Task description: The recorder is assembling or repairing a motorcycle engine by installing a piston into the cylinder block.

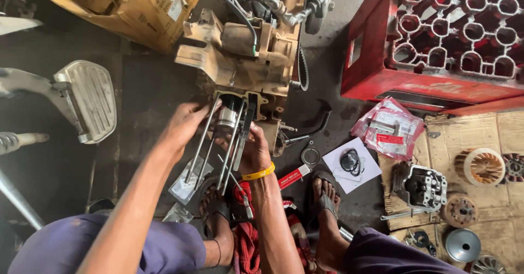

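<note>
Two hands on the engine block, at its near end where the long studs stick out. Piston sits between the studs, just off the block. Left hand is loosely curled on the outer stud, left of the piston. Right hand is closed under the piston; can't tell exactly what it grips. Cylinder head lies well right of the block, on cardboard.

A motorcycle repair workshop: a stripped engine block sits on the oil-stained concrete floor, a cylinder head and clutch parts spread on cardboard.
</note>
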